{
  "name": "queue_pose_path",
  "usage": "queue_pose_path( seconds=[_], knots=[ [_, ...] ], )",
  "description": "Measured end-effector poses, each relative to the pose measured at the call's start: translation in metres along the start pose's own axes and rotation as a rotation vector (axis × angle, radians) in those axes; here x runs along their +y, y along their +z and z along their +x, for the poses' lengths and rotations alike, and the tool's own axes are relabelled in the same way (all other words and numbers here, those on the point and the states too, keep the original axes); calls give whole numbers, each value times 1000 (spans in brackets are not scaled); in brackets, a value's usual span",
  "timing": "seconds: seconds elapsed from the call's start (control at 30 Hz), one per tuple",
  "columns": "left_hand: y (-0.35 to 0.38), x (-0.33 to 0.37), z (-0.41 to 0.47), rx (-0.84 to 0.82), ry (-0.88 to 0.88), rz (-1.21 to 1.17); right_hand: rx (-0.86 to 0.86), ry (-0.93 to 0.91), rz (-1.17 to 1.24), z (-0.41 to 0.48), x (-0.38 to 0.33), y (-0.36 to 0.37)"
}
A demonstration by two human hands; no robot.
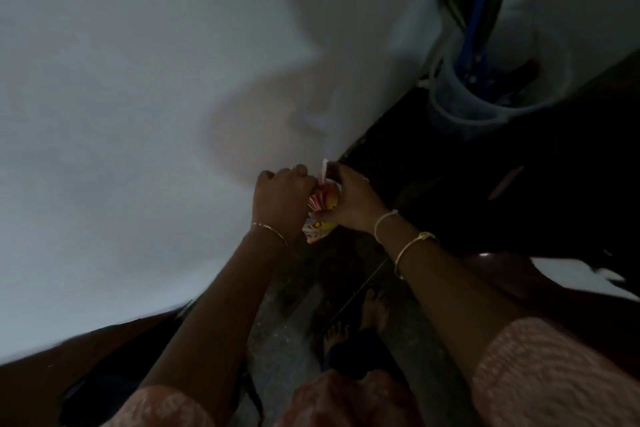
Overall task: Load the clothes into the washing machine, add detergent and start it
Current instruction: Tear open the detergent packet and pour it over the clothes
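Head view: beside the broad white surface (138, 115), our left hand (282, 201) and right hand (351, 200) each pinch the small red, yellow and white plastic sachet (318, 230) held between them above the dark floor (277, 340); tearing too sharply here could, we judge, spill detergent on it

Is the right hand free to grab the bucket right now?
Probably not: the right hand grips the sachet together with the left hand, and the bucket stands well beyond both, by the wall.
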State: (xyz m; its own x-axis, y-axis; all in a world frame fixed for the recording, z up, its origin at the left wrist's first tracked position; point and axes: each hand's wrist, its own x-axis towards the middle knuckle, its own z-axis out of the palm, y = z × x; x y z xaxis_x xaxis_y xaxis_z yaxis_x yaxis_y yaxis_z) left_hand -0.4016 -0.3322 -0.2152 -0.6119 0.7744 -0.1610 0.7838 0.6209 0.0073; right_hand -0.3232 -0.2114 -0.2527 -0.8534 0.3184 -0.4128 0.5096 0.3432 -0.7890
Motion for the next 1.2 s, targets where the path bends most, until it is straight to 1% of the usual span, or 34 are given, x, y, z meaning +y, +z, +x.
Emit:
queue_pose_path(
  seconds=[0.23, 0.4, 0.47, 0.6, 0.73, 0.87, 1.0, 1.2],
  knots=[
    [-116, 23, -8, 259, 187, 92, 146, -83, 45, -55, -76, -70],
    [-199, 40, -6, 464, 290, 74, 292, -121, 19, -86, -128, -111],
    [-230, 48, -10, 521, 318, 49, 360, -138, 23, -98, -145, -126],
    [-286, 66, -22, 584, 384, -51, 475, -173, 48, -129, -172, -159],
    [-335, 93, -33, 653, 455, -58, 549, -220, 126, -172, -199, -193],
    [-379, 122, -42, 724, 478, -88, 626, -260, 185, -222, -219, -227],
    [-411, 157, -51, 767, 528, -146, 739, -241, 184, -257, -222, -257],
    [-439, 219, -64, 766, 626, -199, 832, -256, 169, -313, -209, -299]
  ],
)
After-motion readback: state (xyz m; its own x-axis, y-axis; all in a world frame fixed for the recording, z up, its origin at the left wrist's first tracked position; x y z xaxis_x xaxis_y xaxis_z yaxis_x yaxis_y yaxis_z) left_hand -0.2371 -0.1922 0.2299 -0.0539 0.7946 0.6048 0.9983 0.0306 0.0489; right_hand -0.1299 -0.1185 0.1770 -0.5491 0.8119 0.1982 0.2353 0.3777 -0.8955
